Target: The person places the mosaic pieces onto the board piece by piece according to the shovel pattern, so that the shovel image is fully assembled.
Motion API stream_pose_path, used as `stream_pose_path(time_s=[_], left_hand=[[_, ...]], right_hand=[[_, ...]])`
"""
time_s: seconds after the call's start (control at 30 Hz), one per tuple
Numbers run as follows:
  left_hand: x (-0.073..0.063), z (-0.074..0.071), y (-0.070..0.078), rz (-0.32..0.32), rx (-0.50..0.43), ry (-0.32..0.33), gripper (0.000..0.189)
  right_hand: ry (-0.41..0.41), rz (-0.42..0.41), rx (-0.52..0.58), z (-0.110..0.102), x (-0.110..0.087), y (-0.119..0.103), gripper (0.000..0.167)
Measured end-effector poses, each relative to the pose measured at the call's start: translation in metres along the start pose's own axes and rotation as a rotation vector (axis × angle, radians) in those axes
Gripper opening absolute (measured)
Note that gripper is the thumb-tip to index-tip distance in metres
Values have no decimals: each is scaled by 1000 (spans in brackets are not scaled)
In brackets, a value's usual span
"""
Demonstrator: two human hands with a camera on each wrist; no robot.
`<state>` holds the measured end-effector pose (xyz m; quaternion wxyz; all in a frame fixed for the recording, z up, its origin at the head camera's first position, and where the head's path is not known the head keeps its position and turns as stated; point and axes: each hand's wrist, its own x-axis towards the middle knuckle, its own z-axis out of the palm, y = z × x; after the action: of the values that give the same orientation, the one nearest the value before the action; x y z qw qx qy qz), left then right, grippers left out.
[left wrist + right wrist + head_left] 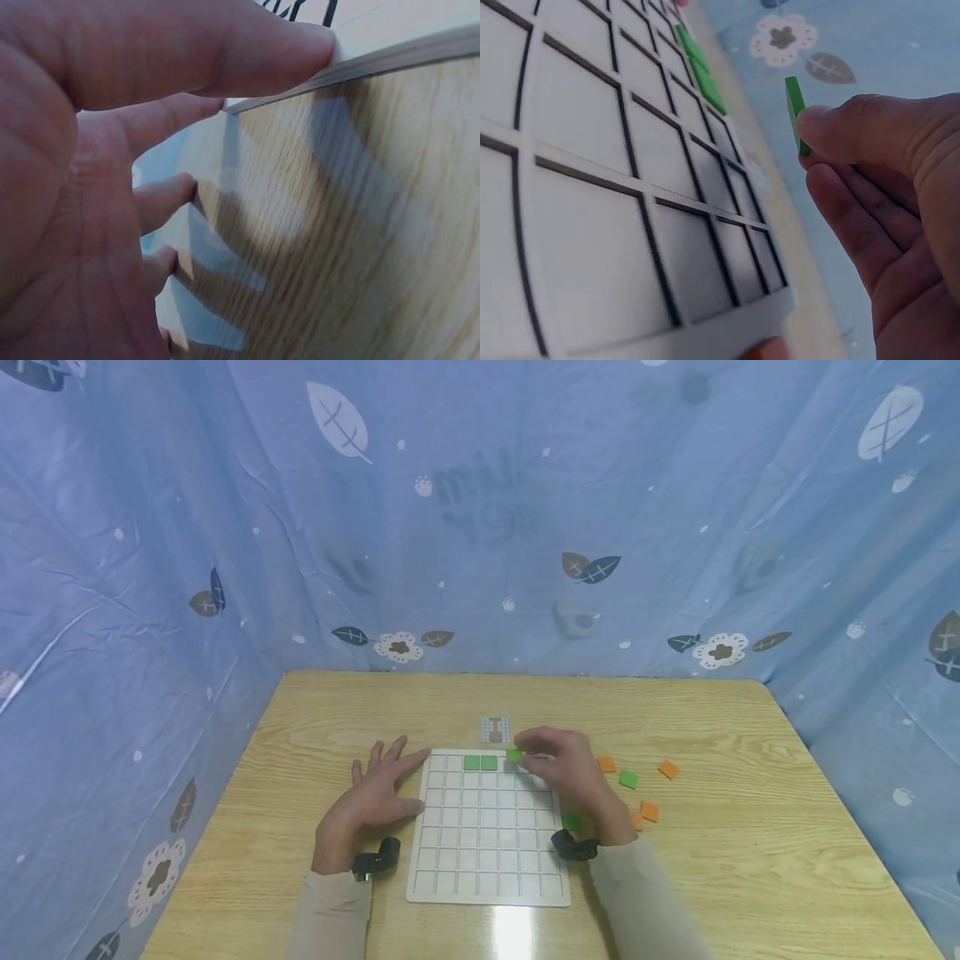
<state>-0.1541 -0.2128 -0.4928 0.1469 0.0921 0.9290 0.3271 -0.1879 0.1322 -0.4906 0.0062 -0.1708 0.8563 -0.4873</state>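
Note:
A white grid board [447, 837] lies flat on the wooden table. Two green square tiles [480, 763] sit side by side in its top row. My right hand [564, 764] pinches another green tile [796, 116] between thumb and fingertips, held above the board's top edge toward the right. My left hand [381, 792] lies spread at the board's left side, thumb and index finger [176, 116] touching its edge, the other fingertips resting on the table.
Right of the board lie several orange tiles [649, 812] and a green tile [628, 779]; another green tile [572, 820] shows beside my right wrist. Behind the board is a small printed picture card [495, 729]. A blue patterned curtain [480, 527] surrounds the table's back and sides.

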Motion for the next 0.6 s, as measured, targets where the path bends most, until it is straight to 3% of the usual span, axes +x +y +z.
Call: stream_pose_path(time_s=[0.6], left_hand=[[-2,-1,2,0,-21,-2,90]], right_hand=[[-3,-59,-118,20,5,7,29]])
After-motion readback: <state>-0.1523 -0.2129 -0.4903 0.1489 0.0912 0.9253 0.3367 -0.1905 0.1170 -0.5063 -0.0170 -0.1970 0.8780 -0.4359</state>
